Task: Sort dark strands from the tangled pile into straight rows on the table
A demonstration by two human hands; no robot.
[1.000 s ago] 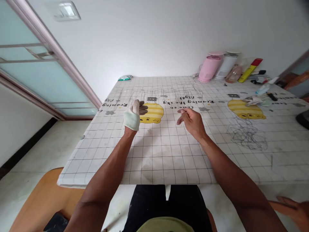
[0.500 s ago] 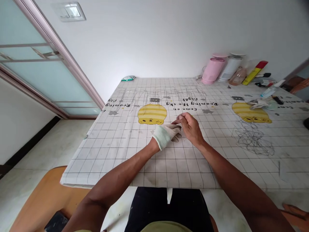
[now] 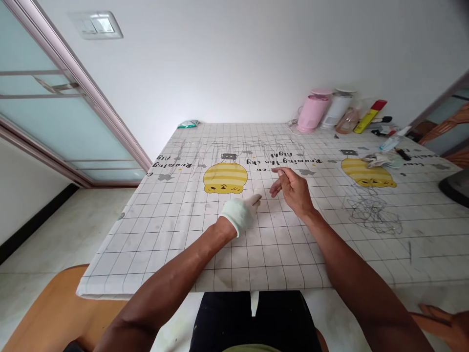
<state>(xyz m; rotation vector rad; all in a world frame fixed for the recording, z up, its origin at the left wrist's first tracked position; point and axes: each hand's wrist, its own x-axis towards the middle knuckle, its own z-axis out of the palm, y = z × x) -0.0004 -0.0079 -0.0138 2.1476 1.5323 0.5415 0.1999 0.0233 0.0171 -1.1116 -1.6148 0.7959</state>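
My left hand [image 3: 245, 210] wears a whitish glove with a pale green cuff and rests low over the checked tablecloth [image 3: 176, 244]. Its fingers point right; whether anything lies under them is hidden. To its right, my right hand [image 3: 292, 188] is bare, with fingers apart and nothing in it. A gap separates the two hands. Printed on the cloth beyond the left hand is a yellow striped bear balloon [image 3: 225, 177]. Another glove [image 3: 383, 160] lies crumpled on the right part of the table.
Along the wall at the back right stand a pink device [image 3: 312, 112], a white device [image 3: 336, 111], a bottle [image 3: 345, 122] and a yellow can [image 3: 369, 117]. A small packet [image 3: 188, 124] sits at the back left corner. A dark object [image 3: 456, 187] is at the right edge.
My hands have moved apart, and the right hand has let go of the left glove and opened. The left glove now sits snugly over the hand. The view has shifted slightly.
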